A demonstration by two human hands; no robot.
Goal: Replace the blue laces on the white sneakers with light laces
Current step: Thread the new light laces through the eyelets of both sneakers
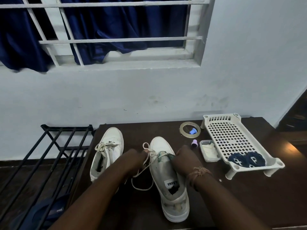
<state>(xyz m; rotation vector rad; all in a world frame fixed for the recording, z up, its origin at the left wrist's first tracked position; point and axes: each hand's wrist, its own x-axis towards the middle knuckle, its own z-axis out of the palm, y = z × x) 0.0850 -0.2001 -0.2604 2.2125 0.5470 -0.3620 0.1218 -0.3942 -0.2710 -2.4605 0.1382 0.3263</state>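
Two white sneakers stand on a dark table point(232, 205). The left sneaker point(108, 151) carries a tied light lace. The right sneaker point(167, 176) lies toe away from me, with a light lace point(146, 165) partly threaded and its loose end trailing in a loop on the table. My left hand point(131, 161) pinches this lace beside the eyelets. My right hand point(186, 159) grips the sneaker's right side near the tongue. Two coiled blue laces point(246, 160) lie in a white plastic basket tray point(232, 135).
A tape roll point(189, 129) with a small blue cap inside it, a purple cap point(193, 143) and a small white box point(209, 151) sit behind the right sneaker. A black metal rack point(49, 155) stands left of the table. A wall with a barred window is behind.
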